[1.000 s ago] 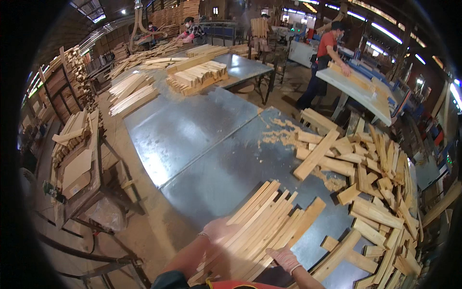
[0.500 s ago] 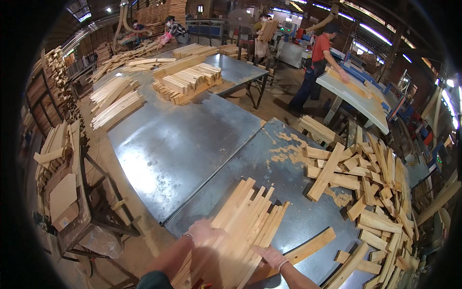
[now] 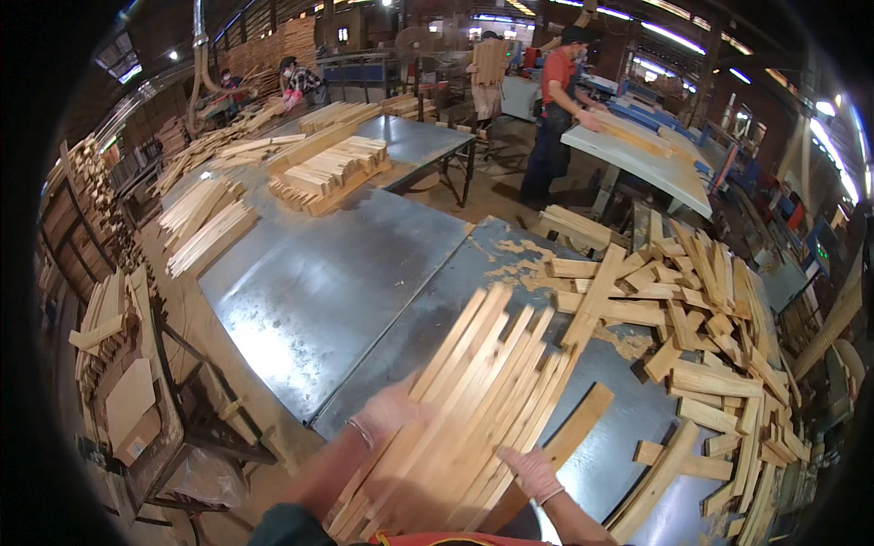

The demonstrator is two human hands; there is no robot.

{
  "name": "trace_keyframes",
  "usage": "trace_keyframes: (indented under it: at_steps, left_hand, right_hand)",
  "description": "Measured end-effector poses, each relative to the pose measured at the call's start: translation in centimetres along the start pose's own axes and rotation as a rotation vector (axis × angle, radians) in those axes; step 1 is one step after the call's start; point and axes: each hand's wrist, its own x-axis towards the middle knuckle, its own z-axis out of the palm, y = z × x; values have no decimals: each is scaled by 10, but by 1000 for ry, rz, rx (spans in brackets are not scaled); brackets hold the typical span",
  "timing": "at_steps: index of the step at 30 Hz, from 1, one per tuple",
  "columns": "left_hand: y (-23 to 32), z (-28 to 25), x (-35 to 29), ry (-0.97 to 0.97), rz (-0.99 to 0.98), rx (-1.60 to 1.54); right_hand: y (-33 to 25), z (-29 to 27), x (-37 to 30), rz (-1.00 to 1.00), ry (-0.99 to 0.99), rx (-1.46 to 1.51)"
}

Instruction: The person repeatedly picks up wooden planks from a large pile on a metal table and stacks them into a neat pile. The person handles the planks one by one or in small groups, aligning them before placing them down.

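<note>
A bundle of long, narrow wooden strips [image 3: 464, 409] lies between my two gloved hands, its far ends staggered. My left hand [image 3: 396, 411] grips the left side of the bundle, somewhat smeared by motion. On the right edge my right hand [image 3: 533, 475] presses its thumb on top, and its other fingers are partly hidden. The bundle looks tilted, far ends up, above the dark metal table [image 3: 401, 328]. Under its right side a single wooden board [image 3: 583, 426] slants across the table.
A jumbled heap of short wood pieces [image 3: 701, 309] covers the table's right side, with sawdust [image 3: 523, 264] beside it. Stacked strips [image 3: 332, 168] stand on the far left table. A person in a red shirt [image 3: 557, 82] works at a white-topped machine table [image 3: 628, 164]. Left stands a metal rack [image 3: 173, 437].
Both my hands have shifted the bundle farther away, raising its far ends. The view has turned slightly right. At the back, the person carrying boards now holds them more upright.
</note>
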Motion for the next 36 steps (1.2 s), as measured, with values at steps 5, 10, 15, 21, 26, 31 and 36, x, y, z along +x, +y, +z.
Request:
trace_keyframes:
  at_steps: [5,10,15,21,26,31,36]
  left_hand:
    - [125,7,-7,217,432,89]
    - [181,2,-20,346,830,84]
    - [83,-25,26,474,1075,910]
    - [-86,-61,6,32,187,241]
    - [-165,-91,9,-63,351,1698]
    - [-129,-102,-4,-48,30,1437]
    - [-81,-45,-23,365,34,1184]
  right_hand:
    - [-147,-39,-18,-322,181,198]
    - [-221,-48,-33,-554,273,49]
    - [-98,-41,35,-484,249,109]
    - [52,63,14,-311,265,-362]
    - [68,105,6,110,107,-1322]
    - [51,68,-19,116,257,-1082]
    - [34,13,-16,449,608,-957]
